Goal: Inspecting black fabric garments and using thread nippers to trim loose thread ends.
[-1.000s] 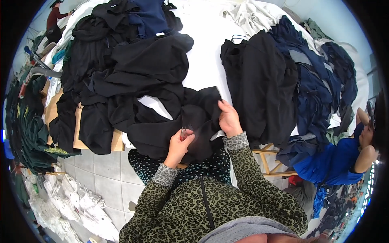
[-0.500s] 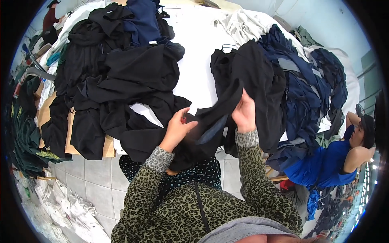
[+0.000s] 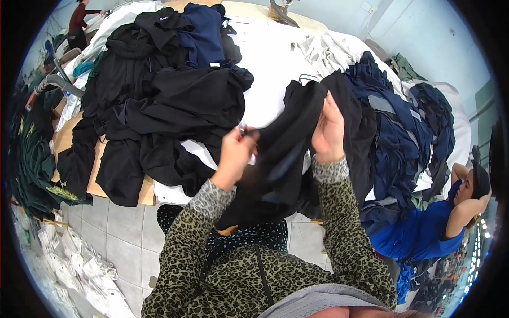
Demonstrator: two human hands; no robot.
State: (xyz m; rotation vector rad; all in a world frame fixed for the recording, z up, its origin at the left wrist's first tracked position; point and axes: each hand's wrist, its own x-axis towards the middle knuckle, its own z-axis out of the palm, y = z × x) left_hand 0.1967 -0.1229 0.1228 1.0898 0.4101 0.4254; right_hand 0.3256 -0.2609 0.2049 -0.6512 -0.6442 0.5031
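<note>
Fingers of the left hand (image 3: pixel 233 155) curl around a small metal tool (image 3: pixel 243 129), too blurred to identify; those of the right hand (image 3: pixel 328 135) grasp the upper edge of a black garment (image 3: pixel 291 124), which slants up between the hands and drapes toward the lap. Compared with a second ago, that edge is higher, so the hands now seem to bear its upper part. Farther out, black clothes (image 3: pixel 199 98) lie left and navy garments (image 3: pixel 397 140) right on the white table (image 3: pixel 265 58).
</note>
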